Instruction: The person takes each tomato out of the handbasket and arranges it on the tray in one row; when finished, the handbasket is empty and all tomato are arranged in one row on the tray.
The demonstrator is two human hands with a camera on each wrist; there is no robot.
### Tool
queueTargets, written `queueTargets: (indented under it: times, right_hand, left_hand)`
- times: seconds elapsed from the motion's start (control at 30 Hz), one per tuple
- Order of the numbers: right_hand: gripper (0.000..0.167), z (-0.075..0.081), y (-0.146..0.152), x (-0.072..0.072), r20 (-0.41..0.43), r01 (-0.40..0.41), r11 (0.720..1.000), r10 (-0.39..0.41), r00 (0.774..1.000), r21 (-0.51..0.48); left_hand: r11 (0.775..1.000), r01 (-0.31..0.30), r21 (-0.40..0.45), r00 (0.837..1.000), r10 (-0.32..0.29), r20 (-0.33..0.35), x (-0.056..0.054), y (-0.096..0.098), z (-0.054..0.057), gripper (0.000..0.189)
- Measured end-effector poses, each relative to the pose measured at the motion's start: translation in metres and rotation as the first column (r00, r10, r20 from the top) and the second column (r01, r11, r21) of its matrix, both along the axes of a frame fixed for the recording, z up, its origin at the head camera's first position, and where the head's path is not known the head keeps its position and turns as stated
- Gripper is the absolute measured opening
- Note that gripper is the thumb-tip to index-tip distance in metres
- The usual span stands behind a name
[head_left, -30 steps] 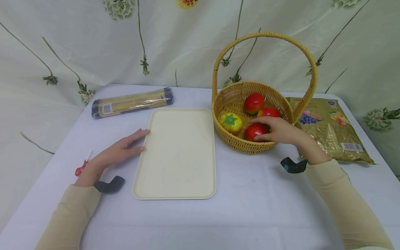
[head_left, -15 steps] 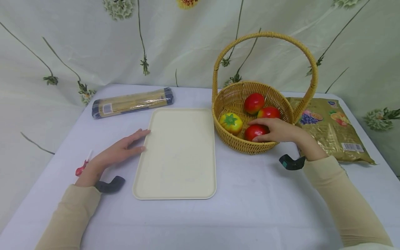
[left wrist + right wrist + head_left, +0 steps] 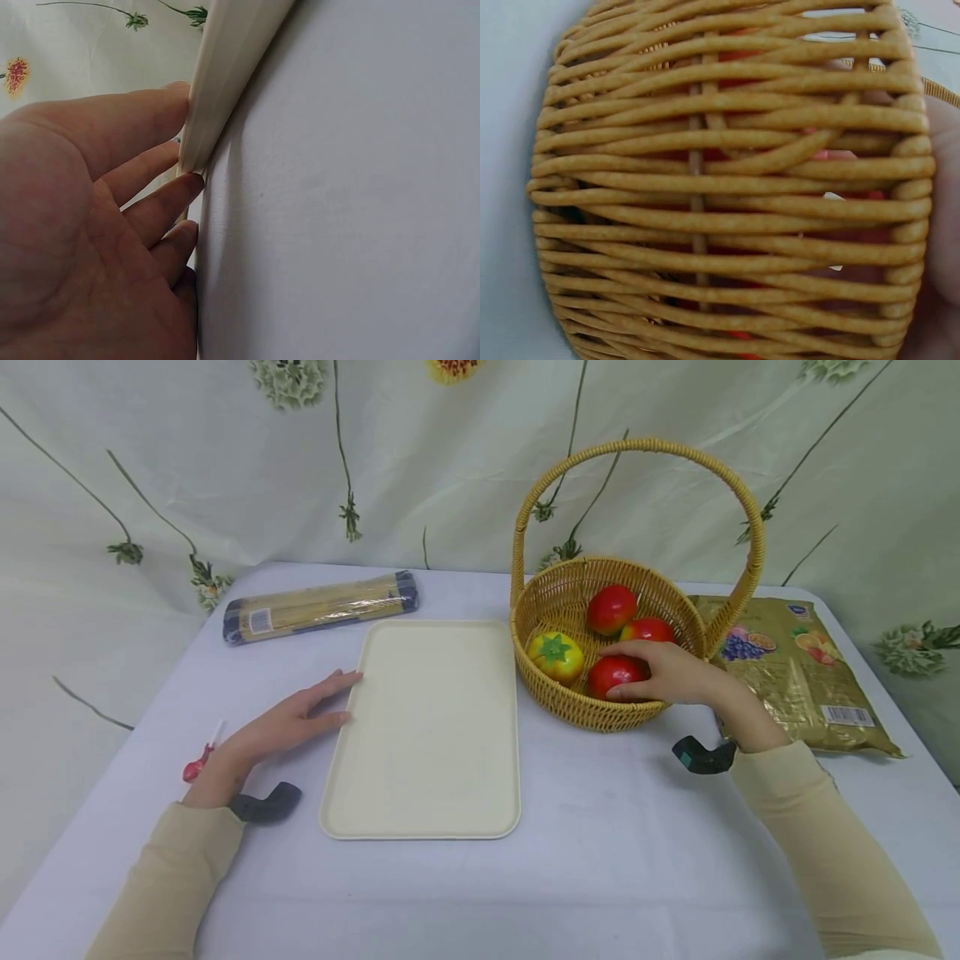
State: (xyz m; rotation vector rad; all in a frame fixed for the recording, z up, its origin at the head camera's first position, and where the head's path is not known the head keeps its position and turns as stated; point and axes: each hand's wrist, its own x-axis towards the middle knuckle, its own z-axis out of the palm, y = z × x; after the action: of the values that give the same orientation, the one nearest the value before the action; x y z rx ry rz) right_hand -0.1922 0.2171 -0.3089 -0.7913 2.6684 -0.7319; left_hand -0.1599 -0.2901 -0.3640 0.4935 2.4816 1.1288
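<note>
My right hand reaches over the near rim of a wicker basket and holds a red fruit, its thumb on the near side and fingers over the far side. In the right wrist view, the basket's woven wall covers most of the fruit and the hand. At the left edge of a cream tray rests my left hand, fingers loosely extended. The left wrist view has the thumb of this hand touching the tray's rim, with the other fingertips low beside it.
Two more red fruits and a yellow fruit with a green top lie in the basket, under its tall handle. A gold bag lies right, a wrapped roll back left, and a small red-and-white item by the left wrist.
</note>
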Motion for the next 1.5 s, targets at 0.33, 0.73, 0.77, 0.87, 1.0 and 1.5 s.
queueTargets:
  times: [0.33,0.73,0.77,0.87,1.0,1.5]
  right_hand:
    - [0.055,0.002,0.000,0.003,-0.044,0.033,0.998,-0.036,0.998,-0.058]
    - [0.055,0.009,-0.003,0.005,-0.079,0.093,0.983,-0.107,0.991,-0.160]
    - [0.055,0.010,-0.003,0.006,-0.078,0.100,0.981,-0.114,0.990,-0.166]
    - [0.055,0.014,-0.003,0.007,-0.065,0.121,0.974,-0.135,0.989,-0.191]
    - [0.055,0.019,-0.002,0.007,-0.038,0.128,0.961,-0.142,0.989,-0.247]
    - [0.054,0.030,-0.025,0.004,-0.067,0.082,0.931,-0.113,0.991,-0.354]
  left_hand:
    - [1.000,0.004,0.002,1.000,-0.004,-0.013,0.000,-0.001,-0.002,0.064]
    - [1.000,-0.003,-0.009,1.000,0.003,-0.010,0.001,-0.002,-0.002,0.064]
    - [1.000,-0.004,-0.009,1.000,0.004,-0.010,0.001,-0.002,-0.002,0.064]
    - [1.000,-0.003,-0.003,1.000,0.003,-0.012,0.001,-0.002,-0.002,0.063]
    - [1.000,0.001,0.005,1.000,-0.001,-0.015,0.001,-0.002,-0.002,0.063]
    - [1.000,-0.002,0.009,1.000,0.002,-0.010,0.001,-0.001,-0.002,0.064]
